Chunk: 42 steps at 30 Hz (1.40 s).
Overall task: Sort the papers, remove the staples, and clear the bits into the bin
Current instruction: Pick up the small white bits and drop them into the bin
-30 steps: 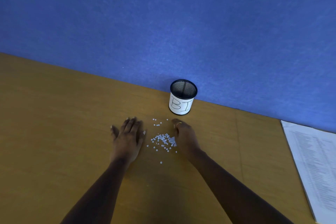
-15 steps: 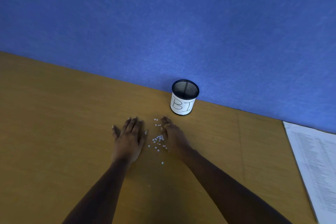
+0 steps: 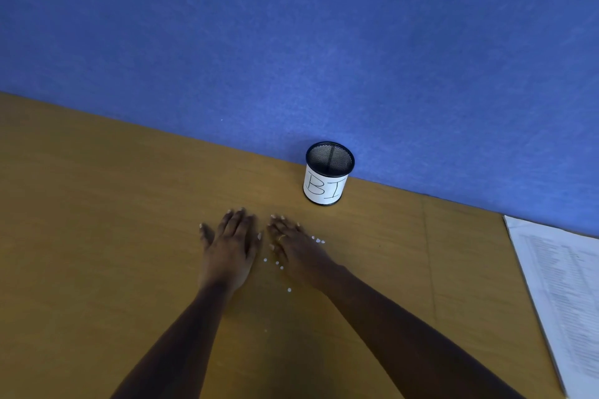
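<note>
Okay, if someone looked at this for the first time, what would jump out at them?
Probably the two hands pressed flat on the wooden desk, the left hand and right hand close together with small white paper bits scattered between and around them. Just beyond stands a black mesh bin against the blue partition. Printed papers lie at the right edge.

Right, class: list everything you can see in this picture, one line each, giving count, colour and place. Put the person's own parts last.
Bin: one, black mesh with a white label, standing upright on the desk against the wall.
Paper bits: several, white, scattered on the desk between and beside the hands.
Papers: one stack in view, white with print, at the desk's right edge.
Desk: one, brown wood.
Wall: one, blue, behind the desk.
Left hand: one, flat on the desk, fingers extended.
Right hand: one, flat on the desk, close beside the left, a ring on one finger.
</note>
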Tool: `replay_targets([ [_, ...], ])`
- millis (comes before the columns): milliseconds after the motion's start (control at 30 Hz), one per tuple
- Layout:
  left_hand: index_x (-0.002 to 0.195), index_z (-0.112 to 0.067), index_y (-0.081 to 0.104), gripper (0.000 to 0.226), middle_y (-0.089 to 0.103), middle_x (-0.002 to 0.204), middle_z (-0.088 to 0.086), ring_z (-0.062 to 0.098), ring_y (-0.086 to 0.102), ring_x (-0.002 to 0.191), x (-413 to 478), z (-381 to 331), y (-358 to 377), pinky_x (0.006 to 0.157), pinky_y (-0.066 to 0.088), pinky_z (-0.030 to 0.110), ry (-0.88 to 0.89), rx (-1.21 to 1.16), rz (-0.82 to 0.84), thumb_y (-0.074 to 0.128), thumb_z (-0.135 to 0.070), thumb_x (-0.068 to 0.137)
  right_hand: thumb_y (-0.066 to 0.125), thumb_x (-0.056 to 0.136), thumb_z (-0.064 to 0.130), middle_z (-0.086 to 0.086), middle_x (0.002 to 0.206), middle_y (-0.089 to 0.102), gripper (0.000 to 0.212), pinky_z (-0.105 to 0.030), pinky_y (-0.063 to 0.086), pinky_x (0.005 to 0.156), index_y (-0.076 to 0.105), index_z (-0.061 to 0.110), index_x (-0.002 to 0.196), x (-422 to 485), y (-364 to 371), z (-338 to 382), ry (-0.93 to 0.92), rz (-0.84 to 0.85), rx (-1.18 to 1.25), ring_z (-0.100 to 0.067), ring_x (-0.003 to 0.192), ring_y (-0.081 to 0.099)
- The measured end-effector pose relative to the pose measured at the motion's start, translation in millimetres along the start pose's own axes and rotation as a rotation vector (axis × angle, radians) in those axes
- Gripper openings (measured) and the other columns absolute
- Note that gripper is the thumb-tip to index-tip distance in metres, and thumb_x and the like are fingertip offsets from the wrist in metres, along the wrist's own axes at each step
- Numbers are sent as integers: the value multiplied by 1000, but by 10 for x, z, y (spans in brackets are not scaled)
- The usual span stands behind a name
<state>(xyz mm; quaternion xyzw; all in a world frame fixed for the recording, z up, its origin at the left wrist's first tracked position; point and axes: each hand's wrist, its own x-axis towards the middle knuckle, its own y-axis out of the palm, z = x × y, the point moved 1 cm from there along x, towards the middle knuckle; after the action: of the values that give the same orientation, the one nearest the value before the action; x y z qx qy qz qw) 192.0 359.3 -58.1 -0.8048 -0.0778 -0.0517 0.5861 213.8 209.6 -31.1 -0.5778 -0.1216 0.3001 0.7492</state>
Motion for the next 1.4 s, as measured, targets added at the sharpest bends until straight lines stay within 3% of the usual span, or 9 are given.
replay_targets([
  [233,132,-19,50,73,45,143,1,17,32,138,3,-7,-13,108,17,59,-4,-4,0,13,-56,82,38,98,26,4,143,46,37,-23,30,107,51,16,131,-265,-59,-208,-29,-142,74,-9,135,38],
  [367,133,-19,48,74,43,144,0,16,29,139,1,6,-2,109,15,58,-9,-1,6,11,-57,81,49,93,19,-6,125,63,30,-27,43,102,63,8,117,-409,-72,-288,88,-323,247,-20,116,58],
  [467,132,-18,50,74,44,143,1,17,31,138,4,0,-8,108,14,59,-9,-22,-8,13,-56,81,42,96,16,-6,138,51,35,-16,26,107,53,6,129,-475,0,-276,257,-426,294,-17,129,46],
  [633,131,-18,50,74,45,143,1,17,31,138,9,-11,-16,108,15,59,-6,-18,-8,12,-57,81,16,99,22,-13,157,9,51,-22,-9,110,15,1,146,-404,216,20,361,-377,223,-22,146,4],
  [733,130,-18,51,73,46,142,1,17,32,138,13,-6,-13,107,16,60,-8,-18,-9,13,-56,81,-15,68,33,-20,156,2,87,-27,-15,107,5,-4,145,-344,275,210,339,-311,226,-30,146,-2],
  [833,132,-19,49,74,44,143,0,16,30,139,13,-1,-5,108,14,59,-7,-14,3,12,-57,80,0,77,21,-31,149,21,74,-41,6,115,21,-13,139,-278,312,326,408,-252,153,-42,140,19],
  [933,131,-19,50,73,45,142,0,17,32,138,6,0,0,107,15,60,-5,-14,-7,14,-57,81,41,69,19,-19,102,71,45,-35,54,81,73,-2,93,-207,263,323,401,-177,92,-29,96,69],
  [1033,131,-19,50,73,46,142,1,17,31,138,11,-7,-3,107,15,60,-5,-14,-6,14,-57,81,31,63,16,-12,79,75,47,-27,58,66,77,6,70,-268,194,298,298,-170,-91,-22,78,73],
  [1400,131,-19,50,72,45,142,1,17,31,138,8,0,-3,107,15,60,-2,-13,-3,14,-56,81,31,58,19,-2,60,71,43,-15,53,59,73,12,52,-306,24,194,158,-143,-208,-8,60,69],
])
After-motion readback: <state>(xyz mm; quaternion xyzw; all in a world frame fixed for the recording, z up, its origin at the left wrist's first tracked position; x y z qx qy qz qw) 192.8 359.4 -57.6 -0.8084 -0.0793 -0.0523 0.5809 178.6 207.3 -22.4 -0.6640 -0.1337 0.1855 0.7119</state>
